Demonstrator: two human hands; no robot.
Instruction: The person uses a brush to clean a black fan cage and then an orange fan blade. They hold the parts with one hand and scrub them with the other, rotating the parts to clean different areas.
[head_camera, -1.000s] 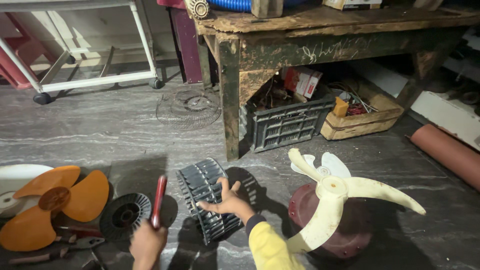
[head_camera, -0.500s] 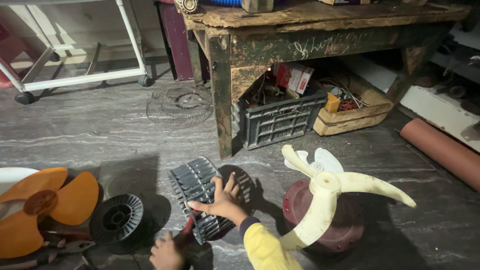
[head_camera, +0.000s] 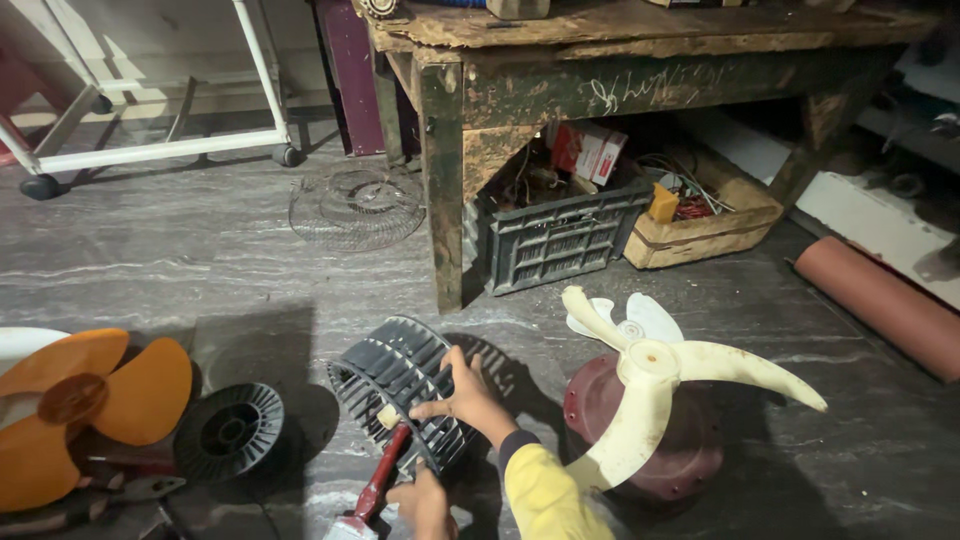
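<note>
On the grey stone floor (head_camera: 200, 260), a black cylindrical blower wheel (head_camera: 400, 385) with slatted vanes lies on its side, just in front of a weathered wooden workbench (head_camera: 620, 50). The right hand (head_camera: 465, 400), in a yellow sleeve (head_camera: 545, 495), rests on top of the wheel with fingers spread flat over the vanes; its grip is open, pressing rather than closing around anything. The left hand (head_camera: 420, 500), at the bottom edge of the view, has its grip closed around the red handle of a tool (head_camera: 378, 485), whose tip meets the wheel's near rim; what kind of tool it is cannot be told. To the left lie a black ribbed round part (head_camera: 230, 432) and an orange three-bladed fan (head_camera: 80, 405), with pliers (head_camera: 120, 492) just below them. To the right, a cream fan blade (head_camera: 660, 385) stands on a dark red round base (head_camera: 680, 440). Under the workbench sit a dark plastic crate (head_camera: 560, 240) and a shallow wooden tray (head_camera: 700, 225) of odds and ends. A wire fan guard (head_camera: 355, 208) lies flat farther back, and a reddish-brown roll (head_camera: 880, 300) lies at the right.
</note>
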